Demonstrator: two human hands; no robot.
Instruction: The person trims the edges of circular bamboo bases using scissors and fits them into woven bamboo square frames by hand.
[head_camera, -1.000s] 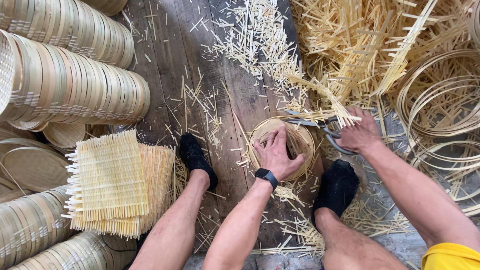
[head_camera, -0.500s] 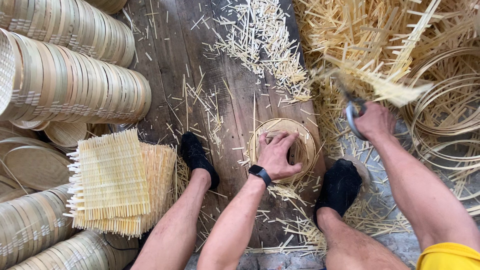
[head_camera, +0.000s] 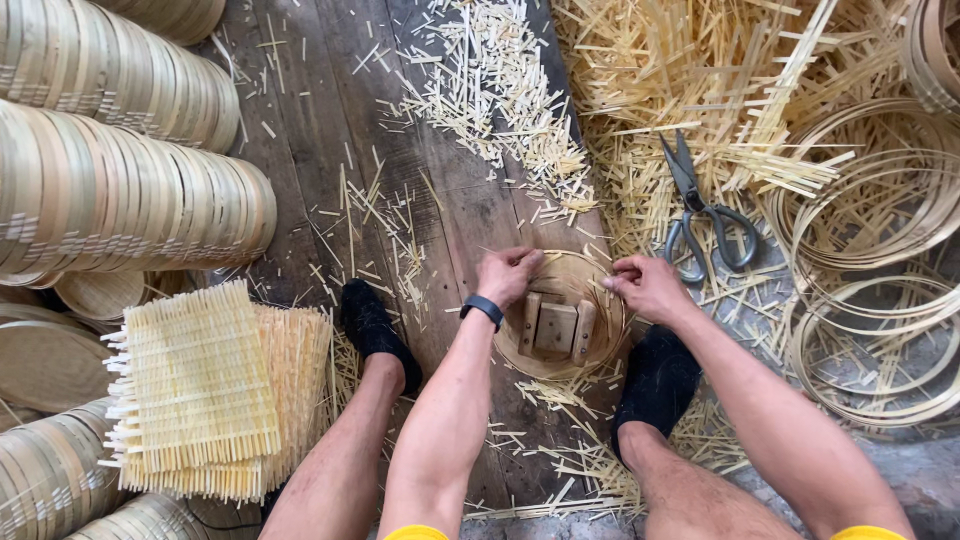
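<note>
Your left hand and right hand both grip the rim of a small round bamboo hoop that lies on the wooden floor between your two feet. The left hand closes its fingers over the near-left part of the rim; the right hand pinches the right side of the rim with its fingertips. A black band sits on your left wrist.

Inside the hoop rests a small wooden block made of a square middle piece with two bars on either side. Your left foot in a black sock is planted to the left of the hoop, and the right foot in a black sock is just below and to the right of it.

A pair of grey scissors lies closed on the straw-coloured offcuts, just above your right hand and apart from it. Loose bamboo slivers are scattered over the floor, heaped thickly at the upper right. Several large thin bamboo rings lie at the right edge. At the left, long rows of finished round frames are stacked on their sides, and a pile of square woven bamboo mats sits beside your left leg.
</note>
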